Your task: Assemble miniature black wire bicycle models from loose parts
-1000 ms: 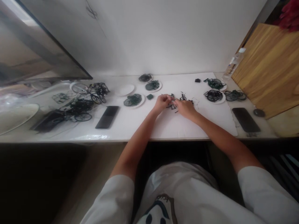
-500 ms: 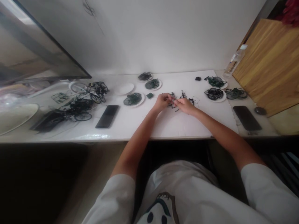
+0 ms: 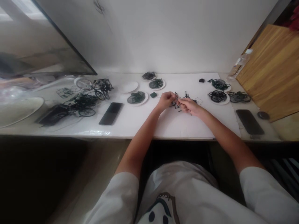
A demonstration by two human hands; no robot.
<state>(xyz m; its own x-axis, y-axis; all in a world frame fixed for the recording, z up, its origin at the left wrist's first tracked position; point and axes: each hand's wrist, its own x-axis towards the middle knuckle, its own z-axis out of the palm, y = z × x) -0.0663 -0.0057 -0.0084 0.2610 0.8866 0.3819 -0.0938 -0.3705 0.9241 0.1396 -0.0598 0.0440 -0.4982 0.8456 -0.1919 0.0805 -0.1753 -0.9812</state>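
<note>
My left hand (image 3: 167, 100) and my right hand (image 3: 189, 105) meet above the white sheet (image 3: 168, 127), each with thumb and fingers pinched together. Between the fingertips is a small dark piece too blurred to name. Thin black model parts (image 3: 187, 95) lie on the sheet just behind and beneath the hands. To the left of my left hand sits a small green block (image 3: 153, 95). Farther left, a white plate (image 3: 146, 99) holds dark green wheel-like parts (image 3: 137, 97).
Two more plates of parts stand at the back, near an unfilled plate (image 3: 129, 87). Model bicycles (image 3: 102, 88) crowd the left. Phones (image 3: 111, 114) lie on both sides. At right are parts plates (image 3: 227, 100), a bottle (image 3: 240, 64) and a wooden board (image 3: 268, 71).
The camera view has shifted slightly, so the table's things appear a little farther right. My right hand has turned, its fingers curled more below the thumb. Both hands stay together.
</note>
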